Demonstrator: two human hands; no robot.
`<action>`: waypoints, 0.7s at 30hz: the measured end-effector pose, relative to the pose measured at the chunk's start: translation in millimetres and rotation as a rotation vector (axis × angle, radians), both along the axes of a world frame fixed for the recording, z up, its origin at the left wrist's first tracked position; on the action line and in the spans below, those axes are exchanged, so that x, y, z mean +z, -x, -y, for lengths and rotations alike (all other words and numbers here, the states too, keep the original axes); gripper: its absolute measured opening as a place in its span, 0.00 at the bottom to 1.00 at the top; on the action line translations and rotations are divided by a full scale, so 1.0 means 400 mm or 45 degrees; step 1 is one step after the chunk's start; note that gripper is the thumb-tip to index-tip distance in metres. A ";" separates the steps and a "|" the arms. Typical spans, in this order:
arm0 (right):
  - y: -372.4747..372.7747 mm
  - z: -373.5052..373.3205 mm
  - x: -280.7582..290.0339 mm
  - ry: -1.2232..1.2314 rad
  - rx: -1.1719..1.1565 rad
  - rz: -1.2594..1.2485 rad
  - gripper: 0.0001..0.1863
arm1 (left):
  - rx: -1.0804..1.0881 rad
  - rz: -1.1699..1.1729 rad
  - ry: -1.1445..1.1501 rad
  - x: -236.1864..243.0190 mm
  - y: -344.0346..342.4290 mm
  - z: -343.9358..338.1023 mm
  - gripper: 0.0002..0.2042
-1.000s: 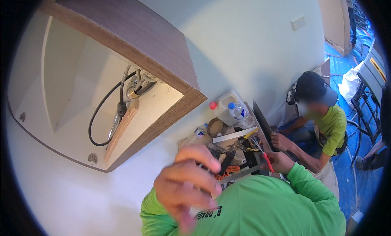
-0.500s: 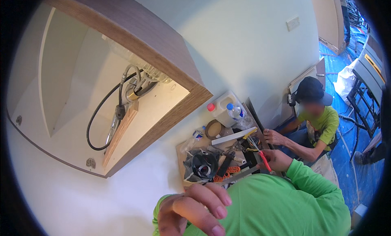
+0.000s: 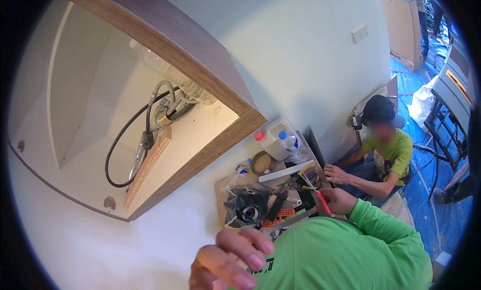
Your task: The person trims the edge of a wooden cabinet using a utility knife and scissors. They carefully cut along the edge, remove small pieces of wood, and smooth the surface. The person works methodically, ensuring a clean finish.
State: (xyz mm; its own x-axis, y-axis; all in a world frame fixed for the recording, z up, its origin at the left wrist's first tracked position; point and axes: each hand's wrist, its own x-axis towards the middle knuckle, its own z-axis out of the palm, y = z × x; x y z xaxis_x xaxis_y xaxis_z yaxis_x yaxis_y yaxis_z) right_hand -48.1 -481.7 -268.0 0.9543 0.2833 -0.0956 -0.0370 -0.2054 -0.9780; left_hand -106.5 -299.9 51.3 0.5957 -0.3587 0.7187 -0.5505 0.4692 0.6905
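Observation:
My right hand (image 3: 341, 201) is closed around a red-handled tool (image 3: 323, 202) with a slim metal end; its exact kind is hard to make out. That metal end points up and left, over a tray of tools (image 3: 224, 202). Close to the lower edge, my left hand (image 3: 228, 262) is raised in front of my green shirt, its fingers loosely bent and a little apart. Nothing shows in it, though its thumb and palm are hidden. An orange plastic piece (image 3: 278, 217) and a black bag (image 3: 245, 202) lie among the tools.
A wood-edged cabinet (image 3: 200, 145) with a hose and cable (image 3: 112, 145) inside juts from the left. Bottles (image 3: 289, 139) and a tape roll (image 3: 262, 162) stand by the wall. A seated person (image 3: 386, 155) is just beyond my right hand. Blue sheeting (image 3: 426, 190) covers the floor.
My left hand has shifted slightly left and down. My right hand still holds the red-handled tool, almost in the same place. The view has moved a little.

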 end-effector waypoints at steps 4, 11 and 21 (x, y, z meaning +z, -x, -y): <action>0.003 -0.002 0.000 -0.018 -0.002 0.021 0.27 | 0.006 0.011 -0.035 -0.015 -0.017 -0.023 0.07; 0.003 -0.011 -0.029 -0.102 -0.047 0.157 0.27 | 1.074 1.238 -0.949 -0.016 -0.241 -0.112 0.16; -0.087 -0.007 0.369 -1.019 -0.338 0.453 0.21 | 1.396 1.611 -0.851 0.022 -0.415 -0.058 0.23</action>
